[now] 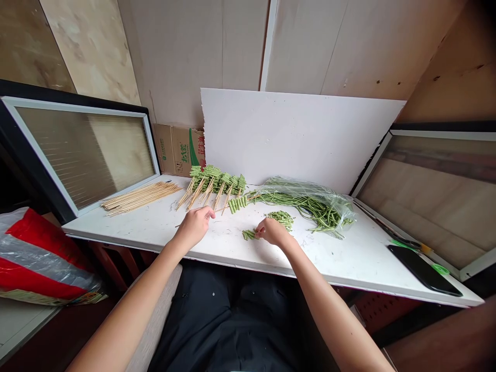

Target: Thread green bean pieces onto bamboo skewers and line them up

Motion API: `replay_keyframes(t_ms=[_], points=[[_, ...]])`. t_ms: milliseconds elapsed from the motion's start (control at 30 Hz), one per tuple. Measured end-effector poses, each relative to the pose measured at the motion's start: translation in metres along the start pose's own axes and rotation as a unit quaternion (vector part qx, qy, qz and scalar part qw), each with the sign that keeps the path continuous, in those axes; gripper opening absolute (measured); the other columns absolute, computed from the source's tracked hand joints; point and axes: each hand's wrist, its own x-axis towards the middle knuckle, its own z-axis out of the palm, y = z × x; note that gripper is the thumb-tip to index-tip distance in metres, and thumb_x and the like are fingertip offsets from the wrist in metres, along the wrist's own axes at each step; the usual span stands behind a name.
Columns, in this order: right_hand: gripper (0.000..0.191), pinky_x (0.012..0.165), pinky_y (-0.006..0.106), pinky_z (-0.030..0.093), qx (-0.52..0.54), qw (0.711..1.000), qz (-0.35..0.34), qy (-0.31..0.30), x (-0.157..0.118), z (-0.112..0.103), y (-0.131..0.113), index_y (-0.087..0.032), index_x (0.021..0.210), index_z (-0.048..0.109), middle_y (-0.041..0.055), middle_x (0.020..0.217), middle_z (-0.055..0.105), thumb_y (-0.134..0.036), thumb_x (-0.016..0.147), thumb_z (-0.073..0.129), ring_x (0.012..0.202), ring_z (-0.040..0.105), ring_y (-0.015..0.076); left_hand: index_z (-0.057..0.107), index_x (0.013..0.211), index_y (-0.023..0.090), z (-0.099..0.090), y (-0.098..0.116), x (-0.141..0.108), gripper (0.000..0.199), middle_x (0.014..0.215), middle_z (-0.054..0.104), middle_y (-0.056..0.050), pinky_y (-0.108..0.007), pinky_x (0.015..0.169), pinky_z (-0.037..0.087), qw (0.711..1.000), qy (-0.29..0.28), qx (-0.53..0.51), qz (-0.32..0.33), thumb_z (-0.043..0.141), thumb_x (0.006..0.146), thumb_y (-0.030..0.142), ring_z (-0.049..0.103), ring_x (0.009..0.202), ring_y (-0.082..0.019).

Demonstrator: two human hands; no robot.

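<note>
My left hand (196, 226) is closed around a bamboo skewer, whose blunt end pokes out on the left. Several short green bean pieces (237, 204) are threaded side by side on its far part, with the tip showing beyond them. My right hand (273, 231) is lower over the white tabletop, fingertips pinched together at a few loose cut bean pieces (249, 235); whether one is between the fingers is hidden. Just behind that hand lies a small pile of cut beans (282, 219).
Finished bean skewers (219, 181) are stacked at the back, beside bare bamboo skewers (141, 197). Long beans (310, 202) spill from a clear plastic bag. A black phone (424, 269) and scissors (391, 232) lie right. A white board (298, 137) and carton (174, 150) stand behind.
</note>
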Motion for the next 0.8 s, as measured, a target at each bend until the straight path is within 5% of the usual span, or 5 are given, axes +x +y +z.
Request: replay_keyframes(t_ms=[300,800], points=[[0.015,0.066,0.028,0.048,0.044,0.999,0.008,0.002,0.012,0.004,0.015,-0.021,0.097,0.087,0.0103,0.099,0.083,-0.029,0.086,0.08,0.081,0.074,0.0234,0.068,0.104,0.022,-0.001,0.009,0.001,0.023,0.082,0.075,-0.006,-0.033,0.07,0.05,1.0,0.006,-0.022,0.006,0.052,0.102,0.037,0.071,0.078,-0.026],[0.018,0.069,0.029,0.053,0.053,0.998,0.024,0.033,0.007,0.0,0.011,-0.015,0.093,0.085,0.0138,0.1,0.083,-0.011,0.076,0.079,0.089,0.076,0.0277,0.064,0.1,0.023,0.004,0.005,0.001,0.026,0.086,0.076,-0.007,-0.031,0.069,0.048,0.999,0.011,-0.036,0.007,0.045,0.104,0.039,0.07,0.075,-0.025]])
